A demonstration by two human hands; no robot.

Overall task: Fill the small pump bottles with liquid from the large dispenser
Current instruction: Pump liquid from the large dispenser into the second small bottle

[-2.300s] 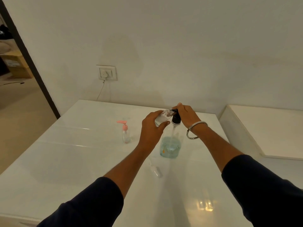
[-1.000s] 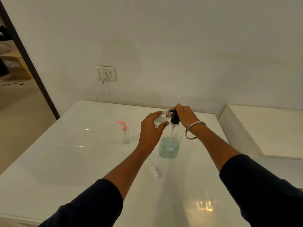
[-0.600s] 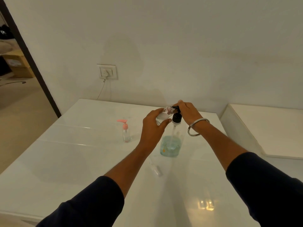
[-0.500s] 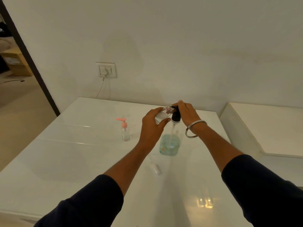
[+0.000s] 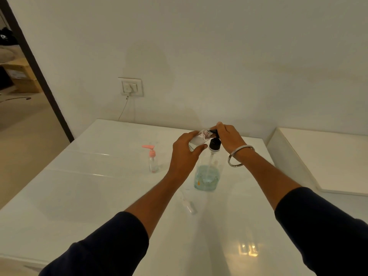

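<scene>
While my right hand (image 5: 229, 137) rests over the black pump head of the large dispenser (image 5: 208, 172), my left hand (image 5: 184, 154) holds the small clear bottle (image 5: 199, 139) up against the spout. Compared with half a second ago very little differs: both hands keep the same grip at the same spot over the desk (image 5: 79, 196), and the pump head sits about as high as it did then.

The small bottle lies tilted, nearly on its side. Its long axis runs from lower left to upper right, and its open neck points right and slightly up, toward the spout under my right fingers. My left fingers curl round its body with the thumb underneath. My right fingers bend over the pump head and cover the spout; I cannot tell how hard they press.

The dispenser stands upright on the desk, its long axis vertical, with pale blue liquid in its lower part. A small bottle with a pink pump (image 5: 152, 160) stands upright to the left, well apart from my hands. A loose clear pump top (image 5: 189, 205) lies flat on the desk, just in front of the dispenser.
</scene>
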